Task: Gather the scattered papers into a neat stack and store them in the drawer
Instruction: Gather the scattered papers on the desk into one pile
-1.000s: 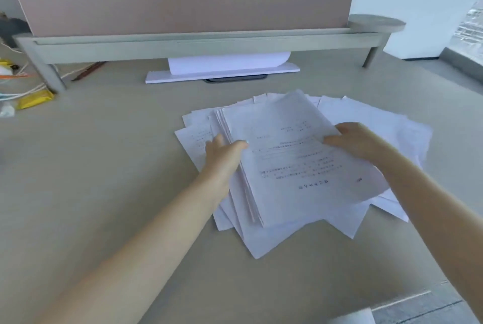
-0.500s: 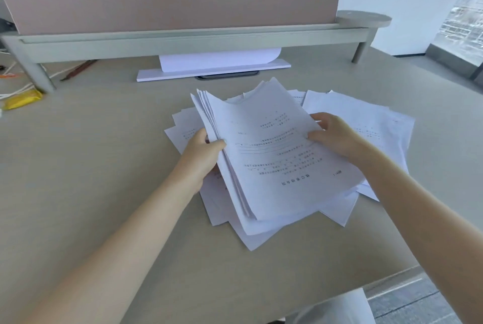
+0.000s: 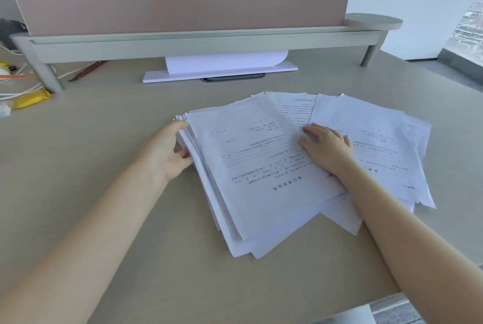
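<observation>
Your two arms come into the picture from the bottom edge, and both are bare the whole way: no sleeve, no cuff, no glove on either one. Your left hand [image 3: 167, 152] carries no ring, watch, strap or bracelet that shows, and its wrist is plain too. Your right hand [image 3: 326, 150] is the same, with bare fingers and a bare wrist. The fingernails on both hands look short and unpainted, though they are small and a little blurred. No clothing of yours shows above the forearms, since the frame cuts them off there.
</observation>
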{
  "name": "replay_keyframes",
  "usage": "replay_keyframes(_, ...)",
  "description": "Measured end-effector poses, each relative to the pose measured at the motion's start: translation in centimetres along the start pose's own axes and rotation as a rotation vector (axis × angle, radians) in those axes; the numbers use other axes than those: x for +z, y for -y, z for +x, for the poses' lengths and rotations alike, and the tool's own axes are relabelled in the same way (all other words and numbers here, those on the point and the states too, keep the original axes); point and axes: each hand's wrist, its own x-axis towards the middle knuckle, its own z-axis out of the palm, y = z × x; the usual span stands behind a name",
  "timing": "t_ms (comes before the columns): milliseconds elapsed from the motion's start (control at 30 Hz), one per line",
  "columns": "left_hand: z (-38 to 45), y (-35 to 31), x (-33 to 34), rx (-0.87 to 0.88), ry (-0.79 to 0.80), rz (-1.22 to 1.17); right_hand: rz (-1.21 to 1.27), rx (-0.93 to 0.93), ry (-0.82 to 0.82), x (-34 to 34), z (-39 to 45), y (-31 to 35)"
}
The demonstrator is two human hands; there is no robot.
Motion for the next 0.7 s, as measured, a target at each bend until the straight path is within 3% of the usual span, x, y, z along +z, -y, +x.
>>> replay_keyframes(100, 0.8, 0.1, 0.8, -0.064, 0.051, 0.034, -0.014, 0.002, -0.006, 0.2, 0.3, -0.5)
replay_keyframes(200, 2.0, 0.0, 1.1, -0.109, 0.118, 0.221, -0.019, -0.002, -0.022, 0.2, 0.2, -0.6)
replay_keyframes(367, 2.7, -0.6, 1.1, 0.094, -0.006, 0.894, 0.015, 0.02, -0.031, -0.1, 0.0, -0.4)
replay_keyframes(433, 2.5, -0.2, 1.3, 0.162, 0.061, 0.992, 0.024, 0.025, -0.035, -0.1, 0.0, -0.4)
replay_keyframes(533, 2.3, 0.2, 2.4, 0.134, 0.184, 0.935, 0.03, 0.027, -0.039, -0.1, 0.1, -0.4)
replay_keyframes(700, 1.1, 1.1, 4.7, 0.021, 0.233, 0.576, 0.047, 0.021, -0.032, -0.1, 0.1, -0.6)
